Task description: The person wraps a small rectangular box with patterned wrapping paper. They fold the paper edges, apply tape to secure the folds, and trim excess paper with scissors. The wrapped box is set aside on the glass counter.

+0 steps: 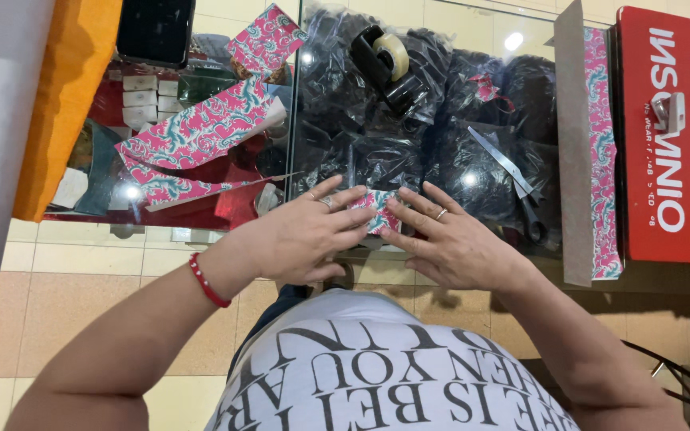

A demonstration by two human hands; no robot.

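Head view: small pink patterned wrapped parcel (376, 209) pressed on glass counter (337, 172) near front edge. Left hand (305, 237) and right hand (450, 239) laid flat on parcel, fingers spread, not clenched. Scissors (513, 177) and tape dispenser (389, 60) seen beyond.

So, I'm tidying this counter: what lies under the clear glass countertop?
Under the glass countertop lie shiny black plastic bags and small white boxes. Pink patterned wrapping paper strips and both hands cover what lies below them.
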